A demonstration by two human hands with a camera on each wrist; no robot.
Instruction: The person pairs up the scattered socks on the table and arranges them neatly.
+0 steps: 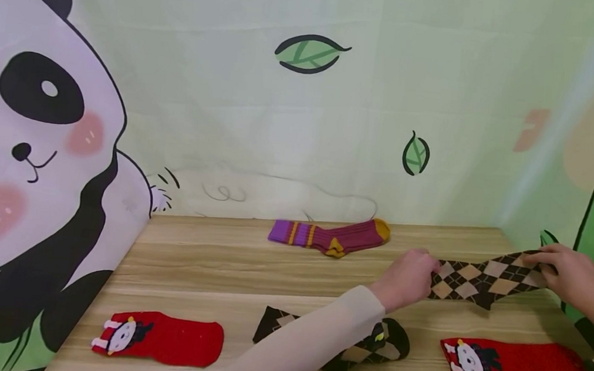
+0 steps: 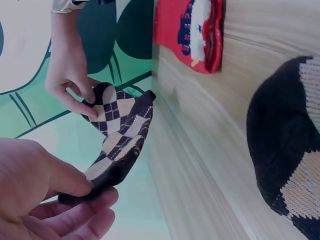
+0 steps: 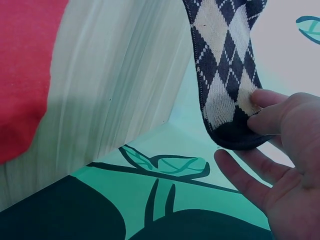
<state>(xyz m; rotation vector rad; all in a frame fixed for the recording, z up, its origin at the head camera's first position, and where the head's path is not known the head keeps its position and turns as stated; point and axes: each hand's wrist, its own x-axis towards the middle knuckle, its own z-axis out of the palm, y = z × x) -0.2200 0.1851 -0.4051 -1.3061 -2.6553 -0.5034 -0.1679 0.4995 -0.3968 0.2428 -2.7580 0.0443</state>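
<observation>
An argyle sock point(image 1: 471, 280) in black, tan and grey is stretched between my two hands above the right side of the table. My left hand point(image 1: 406, 279) pinches one end; in the left wrist view its thumb lies on top with fingers beneath. The other end, a black toe in the right wrist view, is pinched by my right hand point(image 1: 580, 281). A second argyle sock point(image 1: 388, 349) lies on the table under my left forearm, which hides part of it. Below my right hand lies a red sock point(image 1: 530, 366) with a white animal figure.
Another red sock point(image 1: 182, 340) lies at the front left. A purple and maroon sock point(image 1: 345, 240) with mustard patches rests near the back edge of the wooden table point(image 1: 205, 260). A printed panda backdrop point(image 1: 229, 115) stands behind and at the sides.
</observation>
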